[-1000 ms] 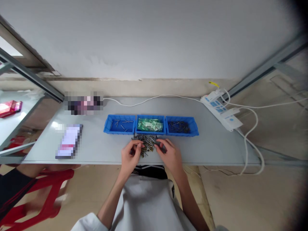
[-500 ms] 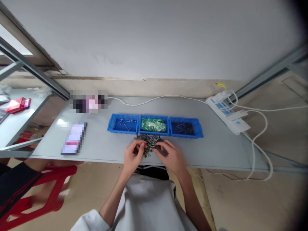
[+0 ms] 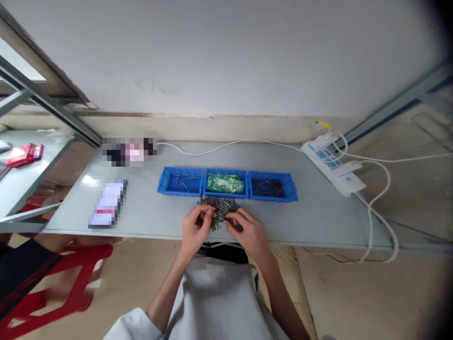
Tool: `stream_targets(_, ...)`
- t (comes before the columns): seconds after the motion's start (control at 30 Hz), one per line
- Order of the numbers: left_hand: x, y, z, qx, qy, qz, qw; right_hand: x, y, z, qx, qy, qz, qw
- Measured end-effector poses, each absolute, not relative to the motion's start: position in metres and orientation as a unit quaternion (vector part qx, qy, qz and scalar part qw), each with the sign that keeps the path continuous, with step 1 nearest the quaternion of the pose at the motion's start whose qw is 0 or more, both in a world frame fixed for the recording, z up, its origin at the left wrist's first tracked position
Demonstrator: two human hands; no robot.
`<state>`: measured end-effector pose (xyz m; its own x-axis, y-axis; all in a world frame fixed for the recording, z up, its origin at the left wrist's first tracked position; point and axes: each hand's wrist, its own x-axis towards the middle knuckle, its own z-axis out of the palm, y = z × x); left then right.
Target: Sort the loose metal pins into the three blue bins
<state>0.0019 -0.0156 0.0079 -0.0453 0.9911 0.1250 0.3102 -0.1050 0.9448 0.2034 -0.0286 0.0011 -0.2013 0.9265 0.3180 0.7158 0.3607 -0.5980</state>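
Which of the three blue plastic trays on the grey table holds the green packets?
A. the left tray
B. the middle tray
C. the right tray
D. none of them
B: the green packets lie in the middle blue plastic tray, while the trays on either side hold only thin dark pins.

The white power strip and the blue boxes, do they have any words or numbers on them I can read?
None can be read.
White power strip: blue patches, too small to read.
Three blue bins: no print visible.
Flat thing on the table: blurred out.
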Motion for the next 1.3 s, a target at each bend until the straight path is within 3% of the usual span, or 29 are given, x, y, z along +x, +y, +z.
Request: stream_targets(1.3, 0.0028, -0.0147, 0.0077, 0.598, 0.554, 0.450, 0.365, 0.1943, -0.0336, -0.0019, -0.537, -0.776, 0.114, 0.312)
